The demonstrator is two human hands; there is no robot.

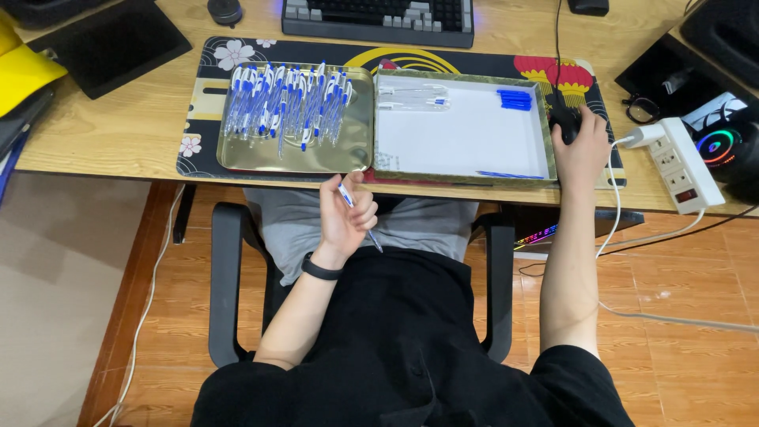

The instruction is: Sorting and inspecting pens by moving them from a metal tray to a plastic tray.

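Pen [355, 210] lies diagonal in the closed left hand [345, 215], long axis from upper left to lower right. Right hand [581, 146] curls over a black mouse [563, 120].

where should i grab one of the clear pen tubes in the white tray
Pinch a clear tube at its middle, coming straight down from above. The tubes lie flat and crosswise near the white tray's far left corner, so the wall blocks a side approach. The left hand already holds a pen; the right hand rests on the mouse.
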